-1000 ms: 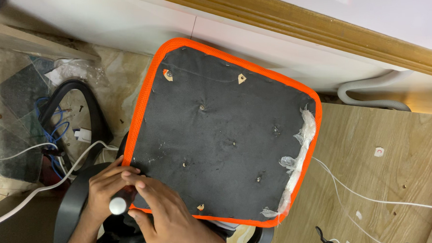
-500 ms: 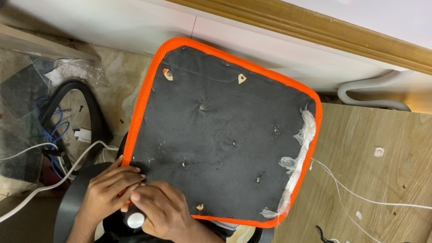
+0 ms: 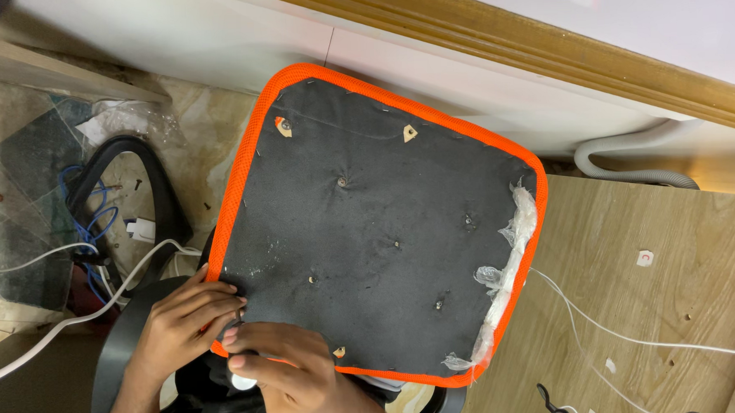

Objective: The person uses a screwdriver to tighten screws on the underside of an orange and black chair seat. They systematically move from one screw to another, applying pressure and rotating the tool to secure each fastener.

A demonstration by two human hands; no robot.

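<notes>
A square seat cushion lies bottom-up, with black fabric and an orange mesh rim. Torn clear plastic clings to its right edge. My left hand rests at the seat's near-left corner, with its fingers curled over the orange rim there. Just to the right, my right hand is closed over a small white round object at the seat's near edge. Most of that object is hidden under the fingers.
A black curved chair part, blue wire and white cables lie on the floor to the left. A black round piece sits under my arms. A wooden board lies to the right and a grey corrugated hose runs along the wall.
The white round object has moved from beside my left thumb down and right, under my right hand. My left fingers have shifted onto the seat's corner.
</notes>
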